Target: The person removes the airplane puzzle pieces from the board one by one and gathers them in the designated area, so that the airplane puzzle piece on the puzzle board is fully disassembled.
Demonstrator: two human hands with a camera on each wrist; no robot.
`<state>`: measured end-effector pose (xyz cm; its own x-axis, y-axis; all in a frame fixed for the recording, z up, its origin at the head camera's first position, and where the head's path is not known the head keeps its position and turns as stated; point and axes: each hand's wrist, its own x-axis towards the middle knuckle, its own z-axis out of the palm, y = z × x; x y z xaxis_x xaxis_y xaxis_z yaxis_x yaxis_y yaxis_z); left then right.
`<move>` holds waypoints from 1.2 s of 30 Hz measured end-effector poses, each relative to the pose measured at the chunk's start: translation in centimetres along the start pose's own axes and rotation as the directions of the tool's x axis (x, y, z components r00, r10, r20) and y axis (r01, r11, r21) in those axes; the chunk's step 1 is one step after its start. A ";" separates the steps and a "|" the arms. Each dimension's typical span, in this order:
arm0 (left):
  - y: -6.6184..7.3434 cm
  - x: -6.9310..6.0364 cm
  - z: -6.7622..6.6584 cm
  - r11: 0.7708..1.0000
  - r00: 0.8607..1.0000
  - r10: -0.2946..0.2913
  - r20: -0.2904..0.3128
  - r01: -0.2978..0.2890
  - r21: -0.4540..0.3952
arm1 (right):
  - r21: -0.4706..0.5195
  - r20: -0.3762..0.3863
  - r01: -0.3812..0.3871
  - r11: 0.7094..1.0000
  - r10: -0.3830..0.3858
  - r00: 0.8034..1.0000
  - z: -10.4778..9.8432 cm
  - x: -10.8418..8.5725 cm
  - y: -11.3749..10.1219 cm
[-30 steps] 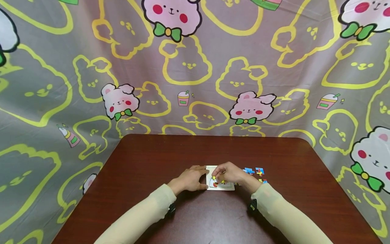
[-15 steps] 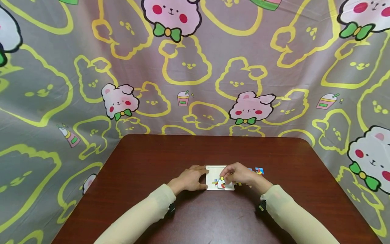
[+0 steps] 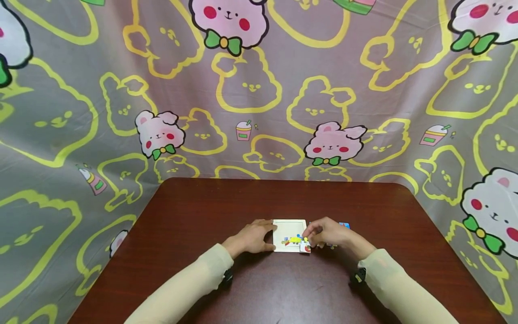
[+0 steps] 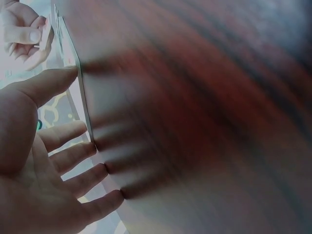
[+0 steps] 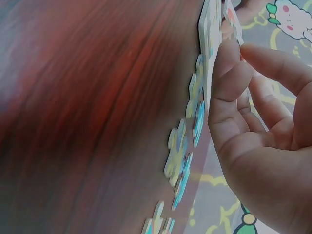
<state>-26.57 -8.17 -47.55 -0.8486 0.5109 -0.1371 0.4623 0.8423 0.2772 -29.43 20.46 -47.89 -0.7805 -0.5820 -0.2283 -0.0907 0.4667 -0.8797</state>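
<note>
A pale square puzzle board (image 3: 285, 227) lies on the table, with colourful puzzle pieces (image 3: 294, 240) in its lower part. My left hand (image 3: 252, 238) rests at the board's left edge; in the left wrist view, thumb and fingertips touch the edge and table with the fingers spread. Between thumb and fingers my right hand (image 3: 329, 231) pinches a white puzzle piece (image 3: 305, 247) with a red and yellow print, over the board's lower right corner. The right wrist view shows this piece (image 5: 233, 20) on edge, partly hidden by the fingertips.
Several loose puzzle pieces (image 5: 176, 152) lie on the table right of the board, partly under my right hand; a blue one (image 3: 344, 225) shows beyond the wrist. The dark red-brown table (image 3: 226, 202) meets a grey patterned curtain (image 3: 275, 103) at its back and sides.
My right hand has carried the white piece rightward across the board to its lower right corner, uncovering the pieces in the board. The left hand has stayed at the left edge.
</note>
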 end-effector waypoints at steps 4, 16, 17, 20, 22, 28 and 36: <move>-0.1 0.1 0.0 1.000 1.000 0.003 0.000 -0.003 -0.012 | 0.006 0.017 -0.014 1.000 0.013 1.000 -0.4 -0.6 0.3; -0.3 0.3 0.1 1.000 1.000 0.000 0.006 0.000 -0.011 | -0.026 0.044 -0.025 0.999 0.026 0.999 -1.2 -1.9 1.1; -0.3 0.3 0.1 1.000 1.000 0.002 0.005 -0.002 -0.012 | -0.028 0.047 -0.024 0.999 0.026 0.999 -1.2 -2.0 1.2; -0.4 0.3 0.2 1.000 1.000 0.005 0.005 -0.005 -0.011 | -0.031 0.058 -0.028 0.999 0.029 0.998 -1.2 -2.1 1.3; -0.4 0.4 0.2 1.000 1.000 0.005 0.005 -0.004 -0.010 | -0.034 0.065 -0.029 0.999 0.032 0.997 -1.2 -2.1 1.3; -0.4 0.3 0.1 1.000 1.000 0.001 0.008 0.000 -0.005 | -0.069 0.057 -0.042 0.997 0.046 0.997 -1.3 -2.3 1.1; -0.3 0.3 0.0 1.000 1.000 -0.007 0.013 0.007 -0.007 | -0.083 0.039 -0.057 0.995 0.060 0.997 -1.1 -2.3 1.2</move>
<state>-26.96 -8.30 -47.66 -0.8487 0.5069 -0.1511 0.4541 0.8447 0.2832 -28.44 23.10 -47.90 -0.7596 -0.5785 -0.2971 -0.0974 0.5528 -0.8276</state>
